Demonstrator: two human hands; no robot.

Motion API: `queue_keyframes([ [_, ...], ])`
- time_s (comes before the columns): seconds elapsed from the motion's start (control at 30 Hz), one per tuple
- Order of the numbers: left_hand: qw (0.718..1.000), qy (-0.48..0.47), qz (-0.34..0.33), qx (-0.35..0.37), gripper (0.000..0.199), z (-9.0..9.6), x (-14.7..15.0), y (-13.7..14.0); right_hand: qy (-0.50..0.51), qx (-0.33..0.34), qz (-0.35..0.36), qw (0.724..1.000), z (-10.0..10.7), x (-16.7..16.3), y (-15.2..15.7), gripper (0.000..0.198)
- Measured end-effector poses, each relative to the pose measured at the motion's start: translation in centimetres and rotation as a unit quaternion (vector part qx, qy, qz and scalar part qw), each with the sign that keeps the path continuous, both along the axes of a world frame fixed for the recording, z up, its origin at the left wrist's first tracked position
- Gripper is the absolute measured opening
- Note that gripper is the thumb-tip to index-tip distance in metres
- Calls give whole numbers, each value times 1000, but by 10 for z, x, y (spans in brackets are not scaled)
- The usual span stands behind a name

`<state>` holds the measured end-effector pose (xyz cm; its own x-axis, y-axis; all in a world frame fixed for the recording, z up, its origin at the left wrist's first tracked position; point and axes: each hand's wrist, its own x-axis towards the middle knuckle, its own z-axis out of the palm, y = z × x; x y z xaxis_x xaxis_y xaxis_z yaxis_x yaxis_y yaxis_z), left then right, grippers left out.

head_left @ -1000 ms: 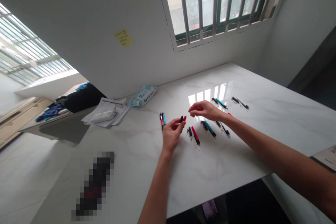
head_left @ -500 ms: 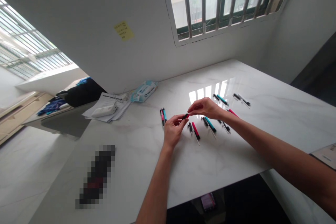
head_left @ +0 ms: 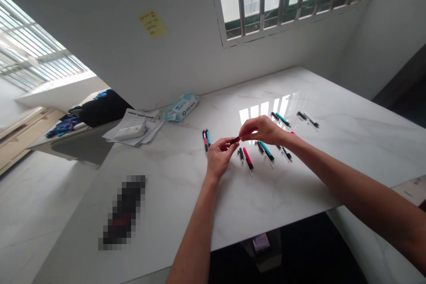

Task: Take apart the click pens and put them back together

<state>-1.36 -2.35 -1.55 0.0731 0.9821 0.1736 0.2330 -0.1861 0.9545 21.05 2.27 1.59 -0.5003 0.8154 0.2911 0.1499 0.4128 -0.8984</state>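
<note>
My left hand [head_left: 219,157] is closed in a pinch on a red-and-black pen barrel [head_left: 235,140], tilted up to the right. At its red end, the fingertips of my right hand [head_left: 261,129] are pinched together; what sits between them is too small to make out. Just below and right of my left hand lie a black pen part [head_left: 241,154] and a red barrel [head_left: 247,158] with a thin white refill beside it. Under my right hand are a teal barrel [head_left: 266,151] and more black parts [head_left: 285,154]. Two whole pens [head_left: 207,137], red and teal, lie left of my left hand.
Farther back on the marble-patterned table [head_left: 173,186] lie another teal pen set [head_left: 281,118] and a white-and-black one [head_left: 308,118]. A wipes pack [head_left: 182,107] and papers [head_left: 133,128] are near the wall. A blurred dark object [head_left: 123,213] rests at front left.
The view has tipped slightly downward, so the table sits higher in the picture. Both hands stay together at the pen barrel, with only slight finger movement.
</note>
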Motion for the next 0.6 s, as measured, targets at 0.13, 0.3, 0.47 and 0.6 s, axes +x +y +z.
queue_keyframes([
  [0.13,1000,-22,-14,-9,35,1,0,0,13,-22,3,1000,-2,-1,0,26],
  [0.3,999,-28,-8,-14,36,1,1,0,-12,-7,-2,1000,-1,-1,0,23],
  [0.47,999,-31,5,-10,35,1,1,0,-230,76,-180,953,0,26,14,11],
  [0.6,999,-28,10,-14,35,0,0,0,-414,3,-287,864,-6,53,27,16],
])
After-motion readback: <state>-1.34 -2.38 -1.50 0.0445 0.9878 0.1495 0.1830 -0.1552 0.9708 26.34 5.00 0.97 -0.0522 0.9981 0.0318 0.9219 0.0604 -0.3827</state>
